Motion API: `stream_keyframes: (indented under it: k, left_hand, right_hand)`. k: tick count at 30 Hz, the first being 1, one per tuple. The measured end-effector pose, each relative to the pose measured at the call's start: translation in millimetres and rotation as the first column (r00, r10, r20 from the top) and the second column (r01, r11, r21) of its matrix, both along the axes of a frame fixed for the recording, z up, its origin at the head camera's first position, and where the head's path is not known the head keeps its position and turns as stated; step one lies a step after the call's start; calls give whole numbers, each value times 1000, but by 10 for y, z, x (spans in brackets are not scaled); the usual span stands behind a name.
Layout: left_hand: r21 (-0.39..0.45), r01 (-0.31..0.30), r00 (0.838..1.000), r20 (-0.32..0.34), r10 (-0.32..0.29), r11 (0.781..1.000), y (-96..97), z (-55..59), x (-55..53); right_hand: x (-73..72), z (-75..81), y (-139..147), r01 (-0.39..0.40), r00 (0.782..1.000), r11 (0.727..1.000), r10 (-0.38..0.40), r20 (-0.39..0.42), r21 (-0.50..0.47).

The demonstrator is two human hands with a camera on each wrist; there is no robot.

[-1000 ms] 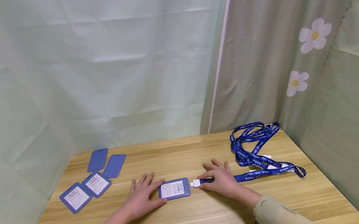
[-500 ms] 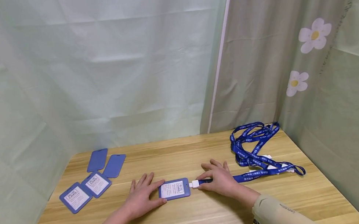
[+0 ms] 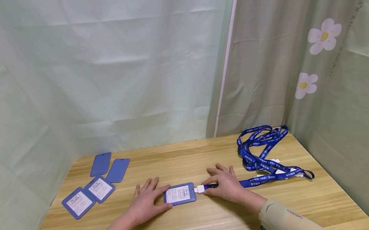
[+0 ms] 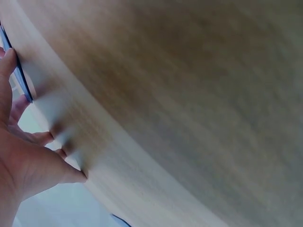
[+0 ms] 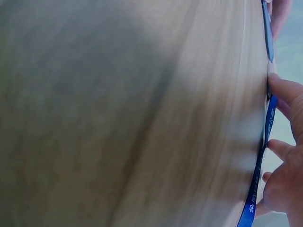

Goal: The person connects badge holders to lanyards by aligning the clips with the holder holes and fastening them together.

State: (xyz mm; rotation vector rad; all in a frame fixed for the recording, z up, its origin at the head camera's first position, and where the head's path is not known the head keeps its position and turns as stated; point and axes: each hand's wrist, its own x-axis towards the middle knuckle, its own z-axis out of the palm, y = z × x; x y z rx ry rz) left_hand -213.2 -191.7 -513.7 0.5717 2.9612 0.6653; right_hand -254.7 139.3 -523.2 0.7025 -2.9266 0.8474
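Note:
A blue badge holder [image 3: 180,194] with a white printed card lies flat at the middle of the table, its slotted end to the right. My left hand [image 3: 148,202] holds its left end between thumb and index finger; the other fingers spread on the wood. With thumb and fingertips, my right hand [image 3: 228,186] pinches a dark blue lanyard [image 3: 255,181] just behind its white clip [image 3: 200,189]. The clip's narrow tip meets the holder's slotted end; whether it passes through the slot is too small to tell. In the right wrist view the lanyard strap [image 5: 255,184] runs under the hand.
Several other blue badge holders [image 3: 78,203] lie at the table's left, two with the card side up. A tangled heap of blue lanyards [image 3: 257,156] with white clips lies at the back right. Pale curtains [image 3: 153,77] enclose the wooden table [image 3: 190,228].
My right hand has shifted slightly left with the lanyard, closing the small gap between the white clip and the badge holder. The left hand and holder have stayed in place.

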Motion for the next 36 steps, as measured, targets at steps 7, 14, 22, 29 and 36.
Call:
stream_keyframes:
  k: [7, 14, 22, 29, 36]
  left_hand:
    - [8, 1, 1000, -2, -1, 1000, 9, -2, 2]
    - [14, -6, 1000, 6, 6, 1000, 10, -7, -2]
    - [20, -3, 1000, 9, 3, 1000, 37, 7, 20]
    - [9, -12, 1000, 19, 12, 1000, 67, 40, 27]
    - [-1, -12, 1000, 28, 12, 1000, 72, 49, 30]
  right_hand:
    - [5, -12, -9, 5, 1000, 1000, -5, 1, -12]
    - [18, -21, -17, 5, 1000, 999, -5, 0, -34]
    - [16, -23, -28, 8, 1000, 999, -7, 7, -53]
    - [24, -19, -31, 10, 1000, 998, -9, 15, -57]
    - [20, -24, -30, 7, 1000, 998, -7, 9, -58]
